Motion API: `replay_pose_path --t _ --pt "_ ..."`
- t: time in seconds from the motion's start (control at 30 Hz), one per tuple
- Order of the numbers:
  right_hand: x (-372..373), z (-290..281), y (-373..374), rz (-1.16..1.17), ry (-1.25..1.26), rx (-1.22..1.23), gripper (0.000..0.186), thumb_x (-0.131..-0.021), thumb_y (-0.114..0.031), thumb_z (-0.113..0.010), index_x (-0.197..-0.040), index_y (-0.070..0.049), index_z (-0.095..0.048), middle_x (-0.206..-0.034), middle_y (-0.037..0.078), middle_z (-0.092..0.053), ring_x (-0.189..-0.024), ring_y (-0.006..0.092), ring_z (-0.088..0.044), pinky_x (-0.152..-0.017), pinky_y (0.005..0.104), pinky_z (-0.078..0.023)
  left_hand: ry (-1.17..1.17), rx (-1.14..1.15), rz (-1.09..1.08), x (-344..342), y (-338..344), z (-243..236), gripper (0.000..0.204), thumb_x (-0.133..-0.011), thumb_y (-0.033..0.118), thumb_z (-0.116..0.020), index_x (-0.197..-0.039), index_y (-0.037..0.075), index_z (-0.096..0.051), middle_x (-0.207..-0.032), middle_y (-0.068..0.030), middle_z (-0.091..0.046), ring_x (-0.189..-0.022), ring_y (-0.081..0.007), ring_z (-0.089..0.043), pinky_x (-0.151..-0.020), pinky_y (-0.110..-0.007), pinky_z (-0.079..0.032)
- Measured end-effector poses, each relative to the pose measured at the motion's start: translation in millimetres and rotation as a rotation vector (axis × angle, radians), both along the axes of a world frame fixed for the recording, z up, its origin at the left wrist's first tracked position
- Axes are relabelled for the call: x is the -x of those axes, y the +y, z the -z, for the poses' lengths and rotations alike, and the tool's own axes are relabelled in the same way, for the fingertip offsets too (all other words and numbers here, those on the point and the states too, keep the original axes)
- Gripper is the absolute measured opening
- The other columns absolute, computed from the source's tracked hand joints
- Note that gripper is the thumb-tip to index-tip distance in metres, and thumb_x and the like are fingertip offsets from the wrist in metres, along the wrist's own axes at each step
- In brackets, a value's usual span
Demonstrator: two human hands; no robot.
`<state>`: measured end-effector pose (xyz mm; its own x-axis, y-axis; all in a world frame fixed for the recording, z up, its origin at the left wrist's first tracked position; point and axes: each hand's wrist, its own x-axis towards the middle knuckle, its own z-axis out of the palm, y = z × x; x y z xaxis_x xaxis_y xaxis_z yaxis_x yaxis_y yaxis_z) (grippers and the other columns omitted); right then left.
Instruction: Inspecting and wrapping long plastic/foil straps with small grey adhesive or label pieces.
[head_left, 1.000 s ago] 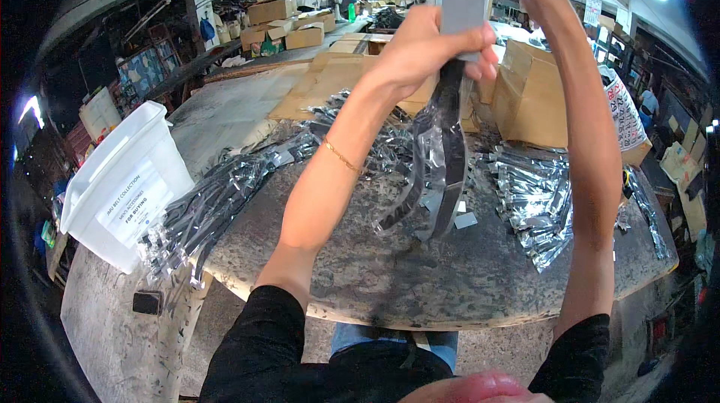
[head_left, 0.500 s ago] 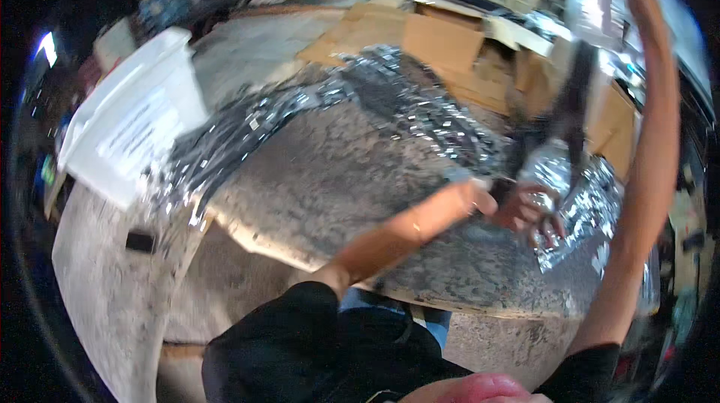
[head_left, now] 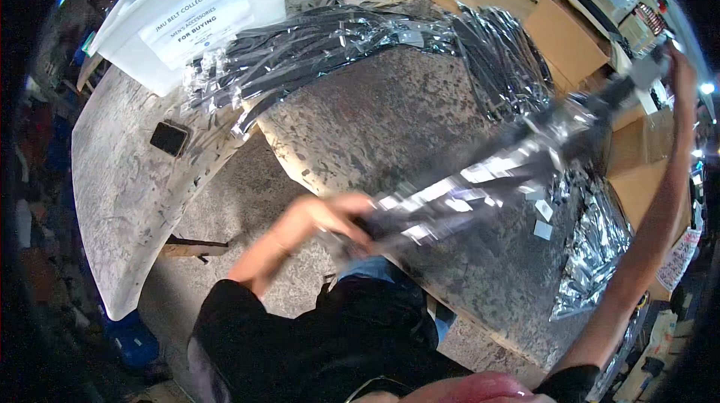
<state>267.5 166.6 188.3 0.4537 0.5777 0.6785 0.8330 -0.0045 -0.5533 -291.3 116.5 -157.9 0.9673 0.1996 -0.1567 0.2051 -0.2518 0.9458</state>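
In the head view, taking the frame's middle as the dial's centre, the bundle of dark wrapped strips (head_left: pixel 480 185) slanted over the worktable (head_left: pixel 390 114), from near the centre up toward 2 o'clock. At that upper end the right hand (head_left: pixel 672 65) had its fingers closed on it, beside a grey card (head_left: pixel 646 71). Just off centre toward 8 o'clock, the left hand (head_left: pixel 335 215) had its fingers bent about the near end; blur hid whether they gripped or only touched.

The likeliest trouble, I judged, was strips sliding out of the bundle, since slick film gives poor purchase and the near end lay by the table's front edge, above the floor. A low swing might also have dragged the loose cards (head_left: pixel 543 230) toward 4 o'clock or disturbed the silvery heap (head_left: pixel 592 253) just beyond them.

The strips looked long, flat and flexible, their clear wrapping crinkled and glaring. Similar strips formed a long pile (head_left: pixel 300 54) between 11 and 12 o'clock and a fanned pile (head_left: pixel 502 54) between 1 and 2. The tabletop was dark, blotched and worn pale along its edge; the white bin (head_left: pixel 120 47) at 10 o'clock was smooth, tapered plastic; the cardboard box (head_left: pixel 564 47) at 2 was matte and creased.
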Motion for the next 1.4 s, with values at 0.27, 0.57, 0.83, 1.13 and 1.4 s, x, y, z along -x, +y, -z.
replay_pose_path --t 0.27,0.57,0.83,1.13,1.4 --pt "115 231 205 -0.625 0.905 0.084 0.025 -0.088 -0.027 -0.065 -0.077 -0.004 -0.064 -0.073 0.005 -0.062 -0.058 0.0111 -0.052 -0.049 0.0229 -0.041 0.515 -0.362 -0.681 207 224 -159 0.078 -0.067 0.016 -0.078 -0.134 -0.002 -0.043 -0.131 -0.0199 -0.049 -0.117 -0.0267 -0.05 -0.099 -0.038 -0.041" --pt "233 443 180 -0.815 1.29 0.214 0.025 -0.085 -0.026 -0.069 -0.093 -0.005 -0.059 -0.076 0.005 -0.061 -0.066 0.0155 -0.061 -0.057 0.0269 -0.051 0.502 -1.214 -0.856 60 246 -84 0.069 -0.076 0.035 -0.072 -0.132 0.005 -0.046 -0.138 -0.0203 -0.043 -0.125 -0.035 -0.045 -0.107 -0.042 -0.033" --pt "281 405 -145 -0.203 0.999 0.503 0.019 -0.094 -0.013 -0.056 -0.102 0.003 -0.061 -0.08 0.006 -0.062 -0.072 0.011 -0.059 -0.063 0.0274 -0.049 0.201 -0.753 -0.44 -103 22 62 0.051 -0.083 0.03 -0.067 -0.125 0.006 -0.051 -0.147 -0.0174 -0.029 -0.139 -0.0335 -0.022 -0.111 -0.054 -0.017" --pt "261 424 -247 0.035 0.561 0.272 0.011 -0.082 -0.005 -0.066 -0.087 0.003 -0.06 -0.069 0.007 -0.056 -0.056 0.0112 -0.054 -0.053 0.0248 -0.042 -0.429 -0.704 -0.447 -264 34 39 0.024 -0.083 0.014 -0.066 -0.101 0.001 -0.061 -0.115 -0.0152 -0.061 -0.11 -0.0325 -0.057 -0.093 -0.039 -0.046" --pt "263 434 -253 -0.017 0.806 0.02 0.013 -0.087 -0.01 -0.063 -0.085 0.002 -0.063 -0.064 0.003 -0.059 -0.059 0.0068 -0.056 -0.054 0.0231 -0.044 -0.17 -1.613 0.273 -438 99 54 0.034 -0.075 0.012 -0.063 -0.109 0.007 -0.059 -0.098 -0.0067 -0.059 -0.103 -0.0244 -0.054 -0.09 -0.046 -0.04"
